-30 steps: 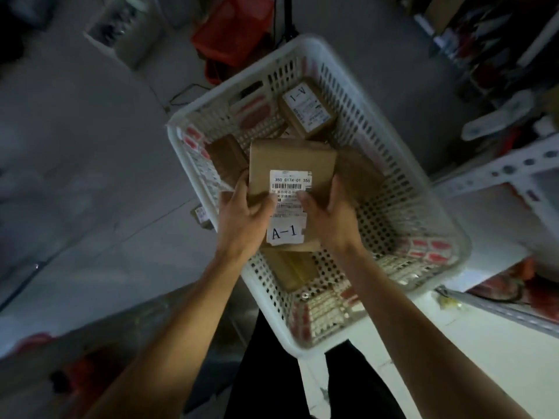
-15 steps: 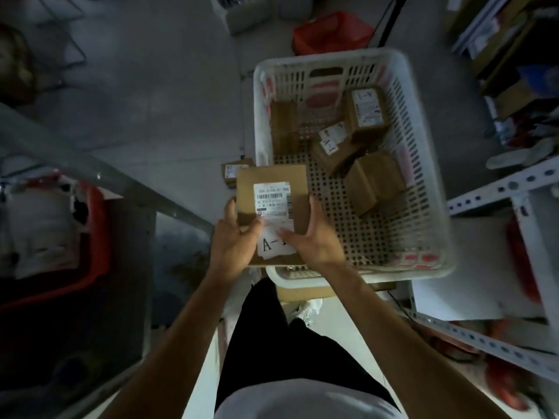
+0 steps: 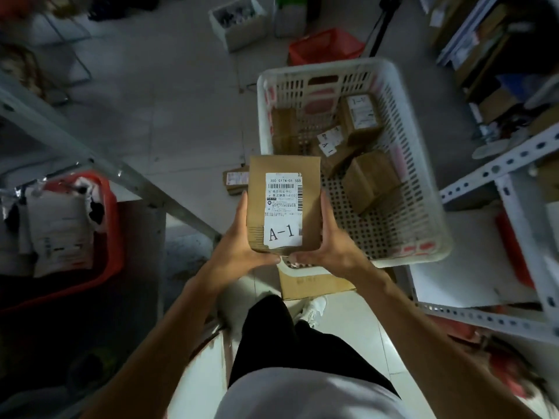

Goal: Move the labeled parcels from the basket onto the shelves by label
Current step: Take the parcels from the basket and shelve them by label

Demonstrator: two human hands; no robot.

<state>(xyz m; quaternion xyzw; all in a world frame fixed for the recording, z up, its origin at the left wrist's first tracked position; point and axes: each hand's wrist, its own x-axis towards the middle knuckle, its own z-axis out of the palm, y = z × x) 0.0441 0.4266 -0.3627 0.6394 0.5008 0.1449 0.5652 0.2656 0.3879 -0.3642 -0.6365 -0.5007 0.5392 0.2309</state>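
Head view: left hand (image 3: 239, 252) and right hand (image 3: 329, 249) grip parcel A-1 (image 3: 282, 207), apparently clear of the basket (image 3: 429, 189).

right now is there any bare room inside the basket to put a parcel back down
Yes: the near half of the white basket floor is bare, between the near rim and the brown parcels. The far half is crowded with parcels, including one labelled parcel.

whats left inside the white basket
Inside the white perforated plastic basket: several brown cardboard parcels, one labelled box against the far wall. Its near-left corner is covered by the held A-1 parcel.
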